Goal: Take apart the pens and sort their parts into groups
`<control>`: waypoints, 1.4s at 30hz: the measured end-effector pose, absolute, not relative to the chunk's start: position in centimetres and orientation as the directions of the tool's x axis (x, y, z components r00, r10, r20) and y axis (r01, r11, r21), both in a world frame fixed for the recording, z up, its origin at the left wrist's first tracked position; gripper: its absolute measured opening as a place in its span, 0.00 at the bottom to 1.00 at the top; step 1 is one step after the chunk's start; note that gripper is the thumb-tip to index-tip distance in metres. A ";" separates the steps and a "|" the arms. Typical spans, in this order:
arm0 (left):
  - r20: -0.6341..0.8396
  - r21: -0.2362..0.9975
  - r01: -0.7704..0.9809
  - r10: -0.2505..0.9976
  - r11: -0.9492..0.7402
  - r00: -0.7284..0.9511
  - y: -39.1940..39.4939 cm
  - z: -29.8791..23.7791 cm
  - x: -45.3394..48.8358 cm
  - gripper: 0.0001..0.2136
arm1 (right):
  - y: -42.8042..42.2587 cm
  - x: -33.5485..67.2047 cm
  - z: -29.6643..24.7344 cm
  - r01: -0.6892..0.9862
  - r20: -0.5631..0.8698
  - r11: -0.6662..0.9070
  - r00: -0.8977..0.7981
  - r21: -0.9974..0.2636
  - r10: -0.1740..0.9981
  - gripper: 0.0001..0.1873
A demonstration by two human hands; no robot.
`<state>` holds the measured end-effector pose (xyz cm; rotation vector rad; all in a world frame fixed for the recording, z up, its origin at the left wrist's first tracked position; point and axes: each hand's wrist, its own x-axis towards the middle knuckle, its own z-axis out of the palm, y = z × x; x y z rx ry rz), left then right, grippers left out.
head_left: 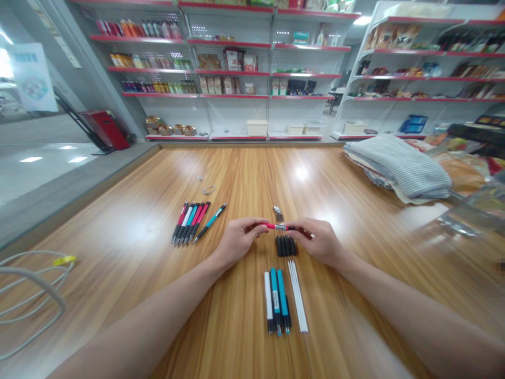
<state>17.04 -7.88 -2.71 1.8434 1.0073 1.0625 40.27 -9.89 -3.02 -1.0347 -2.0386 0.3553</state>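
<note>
Over the wooden table, my left hand (241,238) pinches the left end of a red pen barrel (280,227). At its darker right end, the fingers of my right hand (319,241) are closed on it. Just beyond the barrel lies a small pile of metal pen tips (278,213). Several black rubber grips (285,246) sit in a row below it. Nearer to me are white and blue pen barrels (274,297) with black ends, beside several thin white refills (298,297). Left of my left hand lie a group of whole pens (190,223) and one blue pen (210,223) at a slant.
A thin loop (209,189) and a tiny bit (200,178) lie farther back. A white cable (37,295) coils at the left. Folded striped cloth (402,166) and a clear container (479,208) are on the right. Stocked shelves (232,73) stand beyond the table.
</note>
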 end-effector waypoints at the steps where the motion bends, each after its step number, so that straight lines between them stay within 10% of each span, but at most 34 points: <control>1: 0.301 0.867 0.282 0.884 -0.410 0.359 -7.8 -2.9 17.0 0.11 | -9.8 40.3 -3.1 0.551 0.539 0.618 -0.324 -0.561 0.777 0.11; 42: 0.397 0.605 0.394 0.691 -0.692 0.604 -8.2 -2.9 17.1 0.07 | -10.2 39.5 -2.8 0.419 0.530 0.429 0.161 -0.800 0.832 0.15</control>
